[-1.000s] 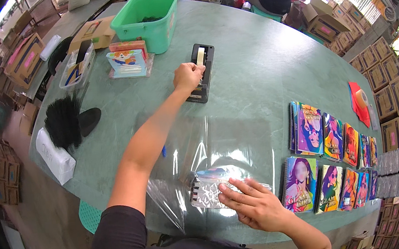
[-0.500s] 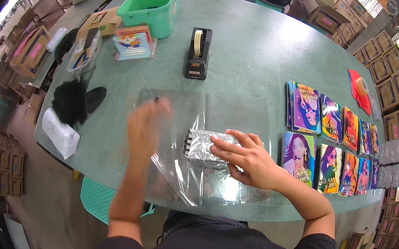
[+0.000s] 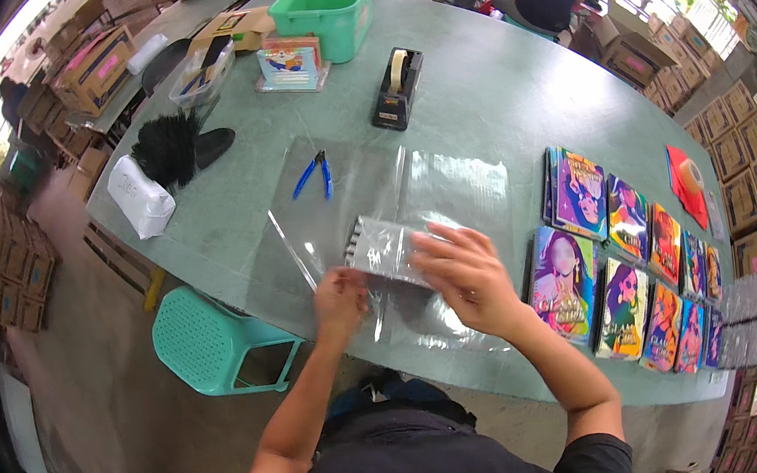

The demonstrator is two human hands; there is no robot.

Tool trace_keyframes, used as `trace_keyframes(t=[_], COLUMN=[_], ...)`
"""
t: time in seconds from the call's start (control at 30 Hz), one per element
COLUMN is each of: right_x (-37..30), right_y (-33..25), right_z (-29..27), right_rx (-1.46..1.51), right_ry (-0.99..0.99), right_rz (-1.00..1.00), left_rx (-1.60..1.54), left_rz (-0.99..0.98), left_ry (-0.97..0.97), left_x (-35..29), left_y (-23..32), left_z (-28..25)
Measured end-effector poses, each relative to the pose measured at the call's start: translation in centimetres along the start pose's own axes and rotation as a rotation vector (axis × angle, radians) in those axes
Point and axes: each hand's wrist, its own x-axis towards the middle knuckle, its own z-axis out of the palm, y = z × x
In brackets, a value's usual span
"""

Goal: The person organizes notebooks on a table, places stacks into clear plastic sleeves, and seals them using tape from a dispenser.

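A shiny silvery-clear wrapped pack (image 3: 384, 247) with a dark spiral binding along its left end lies on a clear plastic sheet (image 3: 457, 180). By the pack's lower left corner is my left hand (image 3: 341, 303), its fingers curled together; what they pinch, if anything, is too small to make out. My right hand (image 3: 471, 280) hovers over the pack's right end, fingers stretched and slightly apart, a little blurred. Blue-handled nippers (image 3: 314, 178) rest on the sheet beyond the pack, jaws pointing away from me. A narrow clear strip (image 3: 291, 247) lies left of the pack.
Two rows of colourful spiral notebooks (image 3: 564, 282) stand at the right, with silvery packs (image 3: 753, 319) beside them. Farther off are a tape dispenser (image 3: 397, 89), a green bin (image 3: 325, 16) and a white packet (image 3: 139, 198). A green stool (image 3: 211, 337) stands at the table's near left edge.
My left hand has come away from the nippers, which now lie uncovered, and moved toward me to the pack's corner. My right hand has lifted slightly off the pack. The view has shifted.
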Motion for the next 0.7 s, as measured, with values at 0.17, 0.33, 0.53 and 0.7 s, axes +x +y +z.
trace_keyframes(t=[0.17,0.33,0.53,0.7], right_x=[-11.9,-14.2,-24.4,-36.5], right_y=[1.1,-0.5,5.7,12.0], right_z=[5.1,5.6,-5.1,-28.8], right_rx=[1.106,2.058,2.206,1.667], right_ry=[0.15,0.156,0.592,0.971], right_rz=[1.306,1.251,0.384,0.347], left_rx=[-0.58,0.409,0.215,0.422], left_rz=[-0.213,0.536,0.652,0.7], left_ry=[-0.359,-0.549,-1.041,-1.067], left_x=[-2.2,-11.2,-19.0,-20.4], left_y=[4.0,7.4,7.6,0.7], left_z=[-0.5,4.7,17.5,31.2])
